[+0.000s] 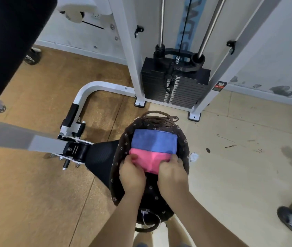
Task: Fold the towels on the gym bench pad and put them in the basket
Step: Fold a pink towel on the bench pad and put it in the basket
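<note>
A woven basket (184, 138) with a dark flowered lining stands on the floor below me. Inside it lies a folded blue towel (154, 140) at the far end. A folded pink towel (150, 160) sits against the blue one's near edge. My left hand (132, 172) grips the pink towel's left end, and my right hand (172, 172) grips its right end, both reaching down into the basket. The black bench pad (100, 155) is just left of the basket, with no towel on the part I see.
The bench's white frame (88, 90) and hinge stretch to the left over a wooden floor. A weight stack (173, 84) in a white machine frame stands right behind the basket. A dark padded part fills the top left corner. A wheeled foot shows at the bottom right.
</note>
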`<control>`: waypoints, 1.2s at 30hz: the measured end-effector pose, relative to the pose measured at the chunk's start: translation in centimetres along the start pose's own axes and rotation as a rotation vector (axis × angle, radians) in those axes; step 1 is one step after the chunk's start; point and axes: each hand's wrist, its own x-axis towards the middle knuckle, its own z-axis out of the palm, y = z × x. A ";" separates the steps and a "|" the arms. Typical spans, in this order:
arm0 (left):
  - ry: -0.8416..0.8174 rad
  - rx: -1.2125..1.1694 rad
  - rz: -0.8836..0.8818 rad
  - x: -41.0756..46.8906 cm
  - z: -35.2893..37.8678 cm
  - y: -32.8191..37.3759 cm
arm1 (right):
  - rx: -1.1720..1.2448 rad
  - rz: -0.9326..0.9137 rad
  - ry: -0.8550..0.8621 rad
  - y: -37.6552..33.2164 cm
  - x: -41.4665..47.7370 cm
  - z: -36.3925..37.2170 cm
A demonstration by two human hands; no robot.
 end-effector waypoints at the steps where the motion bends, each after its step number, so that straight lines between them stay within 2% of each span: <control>1: -0.009 0.046 0.034 0.0 0.0 0.1 | 0.005 -0.031 0.052 -0.3 0.0 0.2; 4: -0.016 0.130 0.109 0.2 -0.2 0.4 | 0.126 -0.097 0.053 -1.0 -0.1 0.8; 8: -0.078 0.358 0.200 0.4 -1.1 0.5 | 0.010 -0.207 -0.149 -1.1 0.9 1.5; 9: -0.047 0.468 0.298 0.3 -1.5 0.4 | 0.033 -0.208 -0.208 -0.9 1.0 1.3; 11: 0.009 0.580 0.565 -0.2 -1.8 0.0 | 0.068 -0.221 -0.214 -0.6 1.1 1.4; 12: -0.013 0.604 0.688 -0.2 -1.7 -0.3 | 0.097 -0.217 -0.219 -0.4 1.1 1.5; 13: -0.096 0.583 0.722 0.0 -1.4 -0.3 | 0.117 -0.216 -0.240 -0.1 1.0 1.5; 14: -0.166 0.541 0.678 0.3 -1.1 -0.2 | 0.119 -0.227 -0.238 0.1 0.9 1.6; 17: -0.266 0.411 0.463 1.5 -0.4 -0.1 | 0.038 -0.330 -0.050 0.6 0.6 1.0; 20: -0.291 0.507 0.533 1.6 0.0 -0.4 | -0.093 -0.432 0.017 1.4 0.6 1.2; 25: -0.350 0.597 0.648 2.3 -0.1 -0.5 | -0.238 -0.481 -0.207 1.8 0.4 0.0; 29: -0.398 0.728 0.707 2.8 -0.3 -0.2 | -0.417 -0.487 -0.239 1.7 0.3 -0.3; 32: -0.402 0.774 0.712 2.7 -0.3 0.2 | -0.340 -0.440 -0.229 1.4 0.8 -0.5; 36: -0.356 0.875 0.734 2.8 0.1 0.5 | -0.190 -0.282 0.044 2.1 3.0 -1.3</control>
